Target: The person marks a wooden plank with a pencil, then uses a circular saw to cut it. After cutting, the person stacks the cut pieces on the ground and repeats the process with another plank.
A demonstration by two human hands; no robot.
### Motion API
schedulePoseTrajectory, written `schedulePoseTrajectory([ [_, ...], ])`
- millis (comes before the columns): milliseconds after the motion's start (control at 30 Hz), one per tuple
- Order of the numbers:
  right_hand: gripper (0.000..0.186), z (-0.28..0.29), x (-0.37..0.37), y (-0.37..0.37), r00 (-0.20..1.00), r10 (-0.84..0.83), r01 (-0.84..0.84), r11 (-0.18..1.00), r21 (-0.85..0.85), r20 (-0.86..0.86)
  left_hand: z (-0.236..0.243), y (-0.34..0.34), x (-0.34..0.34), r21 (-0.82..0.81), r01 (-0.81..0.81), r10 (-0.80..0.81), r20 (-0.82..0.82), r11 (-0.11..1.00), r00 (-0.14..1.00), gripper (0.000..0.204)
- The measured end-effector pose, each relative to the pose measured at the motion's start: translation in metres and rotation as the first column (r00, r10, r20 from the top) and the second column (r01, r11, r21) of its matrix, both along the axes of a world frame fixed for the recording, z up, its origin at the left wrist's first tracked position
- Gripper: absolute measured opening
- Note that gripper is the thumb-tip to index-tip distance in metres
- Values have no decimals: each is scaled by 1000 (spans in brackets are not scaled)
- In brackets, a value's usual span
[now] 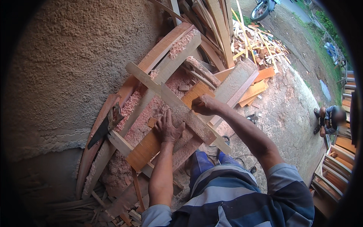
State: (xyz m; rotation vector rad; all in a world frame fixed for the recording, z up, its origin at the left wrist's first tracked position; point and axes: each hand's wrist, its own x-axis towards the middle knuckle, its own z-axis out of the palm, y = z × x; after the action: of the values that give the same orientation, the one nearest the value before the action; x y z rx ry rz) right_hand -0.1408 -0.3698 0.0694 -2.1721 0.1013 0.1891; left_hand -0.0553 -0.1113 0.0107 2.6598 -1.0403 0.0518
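Here's your orange-brown flat wooden plank (143, 150), slanting over pale wooden beams (121, 144), a dusty grey-brown board (176, 101) crossing it. Your left hand (169, 128) lies at that crossing, thumb out, fingers slightly spread; your right hand (205, 105), fingers curled in, is near the plank's far part; whether they pinch anything, I can't tell. Left of the plank: a dark-bladed handsaw (99, 133), a rough brown wall (83, 75). Pink shavings (140, 131) lie beside it; beyond it, heaped pale offcuts (257, 47); far right of it, a seated person (332, 120).
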Motion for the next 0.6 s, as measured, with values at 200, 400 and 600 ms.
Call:
schedulePoseTrajectory([
  [200, 38, 19, -27, 19, 950, -311, 310, 950, 41, 23, 4, 0, 2, -18, -6, 4, -84, 1000, 996, 108],
  [400, 27, -14, -101, 71, 902, -425, 396, 886, -240, -79, 8, 6, 7, 13, 50, -46, -229, 999, 972, 117],
  [600, 25, -49, -119, 100, 804, -568, 567, 821, -65, -177, 29, 72, 25, 192, 227, -174, -259, 955, 950, 137],
])
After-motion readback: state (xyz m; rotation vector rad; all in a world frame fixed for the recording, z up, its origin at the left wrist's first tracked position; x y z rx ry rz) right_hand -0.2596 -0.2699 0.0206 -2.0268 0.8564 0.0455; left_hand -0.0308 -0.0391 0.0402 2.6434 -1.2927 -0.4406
